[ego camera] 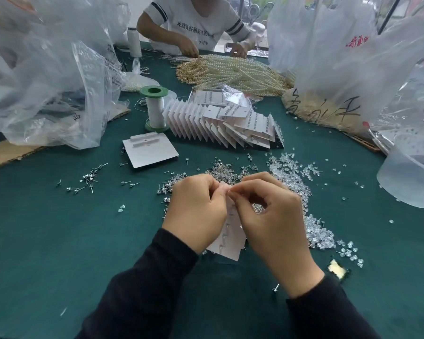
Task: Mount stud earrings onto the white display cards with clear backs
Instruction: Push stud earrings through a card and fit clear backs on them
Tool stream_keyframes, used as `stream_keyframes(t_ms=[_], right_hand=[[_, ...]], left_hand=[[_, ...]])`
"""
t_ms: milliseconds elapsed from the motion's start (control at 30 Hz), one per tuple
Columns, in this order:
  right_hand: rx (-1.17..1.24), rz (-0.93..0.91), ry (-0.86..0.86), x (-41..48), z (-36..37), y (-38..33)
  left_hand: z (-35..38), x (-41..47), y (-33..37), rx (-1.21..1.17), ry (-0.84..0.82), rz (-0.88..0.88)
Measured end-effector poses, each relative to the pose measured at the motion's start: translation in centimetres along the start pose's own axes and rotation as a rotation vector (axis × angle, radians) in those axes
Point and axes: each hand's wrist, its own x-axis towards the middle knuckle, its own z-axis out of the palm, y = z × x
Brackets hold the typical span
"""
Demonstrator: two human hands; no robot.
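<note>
My left hand (pixel 196 211) grips a white display card (pixel 229 238) held upright between both hands, its back toward me with several clear backs on it. My right hand (pixel 272 216) pinches a small piece at the card's top edge; whether it is a stud or a clear back is too small to tell. A pile of silver stud earrings (pixel 220 171) lies just beyond my hands. Clear backs (pixel 291 177) are heaped to the right. A fanned row of filled cards (pixel 218 126) lies farther back.
A stack of blank cards (pixel 150 150) sits left of centre, with a green-ended spool (pixel 155 108) behind it. Loose studs (pixel 90 178) scatter at left. Pearl strands (pixel 233 72) and another person's hands are at the far side. Plastic bags (pixel 47 77) flank both sides; a translucent tub (pixel 411 172) stands right.
</note>
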Motion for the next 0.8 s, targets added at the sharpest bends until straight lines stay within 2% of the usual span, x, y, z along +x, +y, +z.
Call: stream_keyframes(t_ms=[233,467,800], right_hand=[[-0.019,0.024,0.02,-0.21,0.17,0.08],[0.02,0.099,-0.035,-0.14,0.0,0.07],[-0.015,0.094,0.021,-0.31,-0.02,0.05]], left_hand=[[0.15,-0.1,0.0,0.024,0.001,0.039],[0.05,-0.04,0.03,0.021,-0.013,0.053],[0.17,-0.23,0.3,0.011,0.004,0.088]])
